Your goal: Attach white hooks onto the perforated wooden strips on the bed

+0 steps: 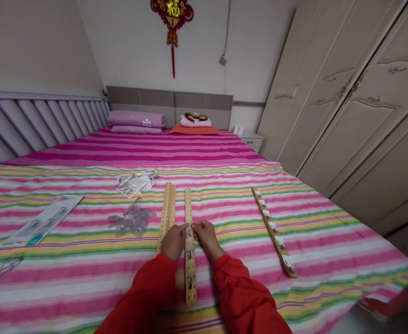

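Between my hands, a narrow wooden strip (190,264) with rows of holes lies lengthwise on the striped bedspread. Several small shiny metal fittings (190,254) sit along its nearer half. At its middle, my left hand (171,242) is closed in a pinch at the left edge. From the right side my right hand (206,235) meets it, thumb and fingertips also pinched together. Whatever small piece is between the fingertips is too small to make out. Just left of this strip, more perforated wooden strips (166,208) lie side by side, partly behind my left hand.
To the right lies a wooden strip (272,227) with several white fittings. On the left are small clear plastic packets (132,220), crumpled packaging (137,182), a long printed card (45,220) and a thin loop (9,264). Folded bedding (136,119) rests by the headboard (204,103).
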Available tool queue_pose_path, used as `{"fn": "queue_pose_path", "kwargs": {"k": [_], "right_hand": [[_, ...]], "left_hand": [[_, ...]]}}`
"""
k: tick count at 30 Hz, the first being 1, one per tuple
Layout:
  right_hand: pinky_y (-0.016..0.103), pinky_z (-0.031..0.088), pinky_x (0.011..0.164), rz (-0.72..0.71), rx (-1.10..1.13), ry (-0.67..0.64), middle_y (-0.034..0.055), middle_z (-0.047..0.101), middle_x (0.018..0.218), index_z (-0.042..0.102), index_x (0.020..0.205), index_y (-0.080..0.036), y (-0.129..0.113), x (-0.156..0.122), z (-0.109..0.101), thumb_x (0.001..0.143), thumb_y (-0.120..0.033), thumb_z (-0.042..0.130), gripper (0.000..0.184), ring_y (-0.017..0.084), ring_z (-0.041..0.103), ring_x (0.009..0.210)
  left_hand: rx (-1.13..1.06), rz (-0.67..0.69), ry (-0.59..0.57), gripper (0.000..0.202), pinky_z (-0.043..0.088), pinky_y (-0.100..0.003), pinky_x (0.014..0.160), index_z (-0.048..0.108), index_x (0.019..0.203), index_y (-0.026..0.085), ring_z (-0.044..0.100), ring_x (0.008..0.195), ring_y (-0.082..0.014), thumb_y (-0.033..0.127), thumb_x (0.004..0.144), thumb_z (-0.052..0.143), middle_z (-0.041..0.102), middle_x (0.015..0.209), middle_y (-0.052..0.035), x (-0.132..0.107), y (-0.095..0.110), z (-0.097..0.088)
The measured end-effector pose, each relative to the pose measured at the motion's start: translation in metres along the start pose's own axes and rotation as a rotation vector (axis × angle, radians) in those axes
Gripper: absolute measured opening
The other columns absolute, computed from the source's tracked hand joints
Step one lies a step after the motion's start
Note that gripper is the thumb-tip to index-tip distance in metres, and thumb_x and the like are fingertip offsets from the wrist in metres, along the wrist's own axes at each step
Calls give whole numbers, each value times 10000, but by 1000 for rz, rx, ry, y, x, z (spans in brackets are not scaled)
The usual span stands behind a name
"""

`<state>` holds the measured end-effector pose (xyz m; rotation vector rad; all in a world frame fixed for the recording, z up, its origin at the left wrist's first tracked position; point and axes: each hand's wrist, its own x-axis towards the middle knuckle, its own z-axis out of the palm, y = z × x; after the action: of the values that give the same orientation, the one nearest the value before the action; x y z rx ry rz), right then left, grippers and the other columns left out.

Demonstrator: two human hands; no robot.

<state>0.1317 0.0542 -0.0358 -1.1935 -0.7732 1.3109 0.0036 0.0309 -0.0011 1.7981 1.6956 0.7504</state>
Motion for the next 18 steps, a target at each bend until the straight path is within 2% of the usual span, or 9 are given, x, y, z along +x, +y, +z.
{"fn": "queue_pose_path", "kwargs": {"k": [5,10,15,18], "right_hand": [[198,295,300,36,-83,15,-55,486,311,523,490,-196,-1,6,2,530,-262,687,182,91,414,282],[212,246,311,11,-180,84,-62,434,269,472,397,-216,2,15,5,533,-256,712,278,90,387,282],[222,207,340,-30,-249,173,-76,409,271,438,359,-226,4,20,6,511,-252,748,346,81,362,306],[223,216,354,-33,-239,166,-76,416,286,441,367,-224,4,20,5,502,-243,743,331,90,385,327]], "left_hand": [[152,63,-56,392,406,-254,780,646,1185,230,589,875,-187,218,829,481,623,895,-63,-3,4,-3],[260,90,-133,383,387,-258,753,635,1174,244,583,895,-191,208,854,427,603,916,-61,-2,8,-8],[296,79,-138,346,383,-256,778,645,1133,227,576,936,-188,208,858,435,601,955,-66,-1,7,-6],[269,53,-126,346,385,-253,796,639,1150,233,575,939,-180,230,861,448,590,977,-62,-1,6,-5]]}}
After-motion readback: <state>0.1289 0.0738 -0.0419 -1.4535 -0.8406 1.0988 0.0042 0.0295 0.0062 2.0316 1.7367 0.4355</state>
